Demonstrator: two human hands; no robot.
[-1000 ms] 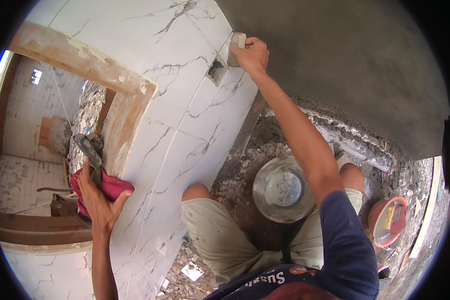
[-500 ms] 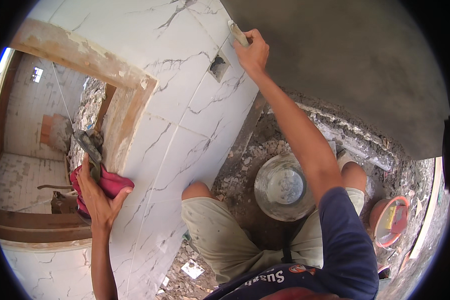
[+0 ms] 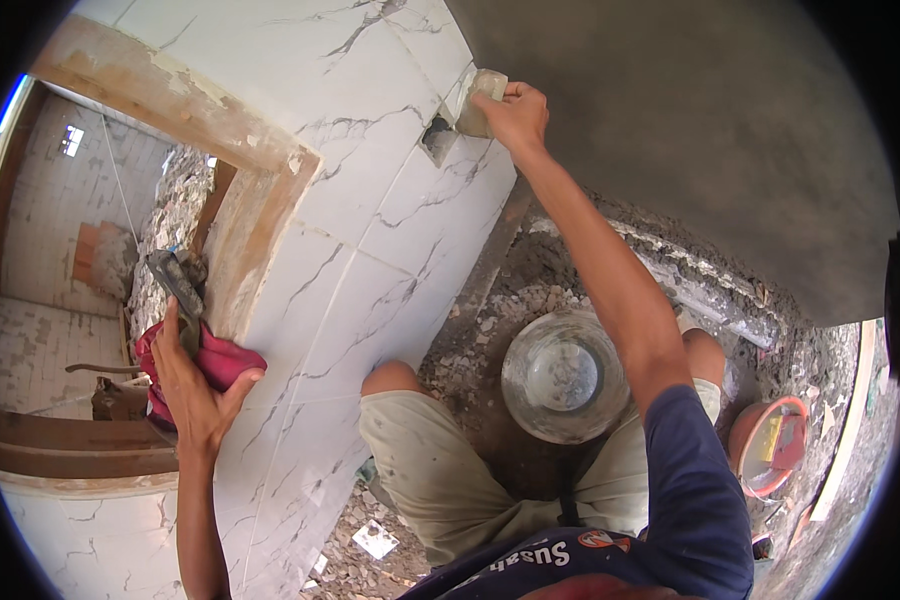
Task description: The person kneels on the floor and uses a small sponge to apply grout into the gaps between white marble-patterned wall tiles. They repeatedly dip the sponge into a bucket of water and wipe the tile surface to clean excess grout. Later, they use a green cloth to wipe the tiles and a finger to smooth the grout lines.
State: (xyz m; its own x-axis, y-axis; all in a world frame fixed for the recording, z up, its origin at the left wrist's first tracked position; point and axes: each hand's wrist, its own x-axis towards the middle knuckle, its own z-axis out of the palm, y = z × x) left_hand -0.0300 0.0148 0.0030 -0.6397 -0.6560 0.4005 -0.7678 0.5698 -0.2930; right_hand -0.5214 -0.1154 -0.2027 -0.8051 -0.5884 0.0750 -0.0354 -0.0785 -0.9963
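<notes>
Pale flat pad (image 3: 481,103) sits pinched between the thumb and fingers of the right hand (image 3: 518,117), and I see it up against the white, grey-veined tiles (image 3: 345,315), just right of the square hole (image 3: 436,141) cut in them. On my feed, the left hand (image 3: 198,395) is well left of that hole and nearer the body, its thumb wide of the forefinger, over a crumpled red cloth (image 3: 228,362). Its other fingers are partly hidden, so I cannot tell whether they grip the cloth. Near the forefinger's tip, also left of the hole, I have a dark, blocky object (image 3: 175,283). Further out, a worn brown frame (image 3: 265,205) edges an opening left of the hole, while a smooth grey wall (image 3: 670,130) spreads to its right. Nearer the body and right of the hole, a round basin (image 3: 515,390) stands on rubble-strewn ground (image 3: 530,290) between the knees (image 3: 390,378). Farthest that way I make out an orange bucket (image 3: 738,440) with a yellow piece (image 3: 770,438) and a red piece (image 3: 790,442) inside.
</notes>
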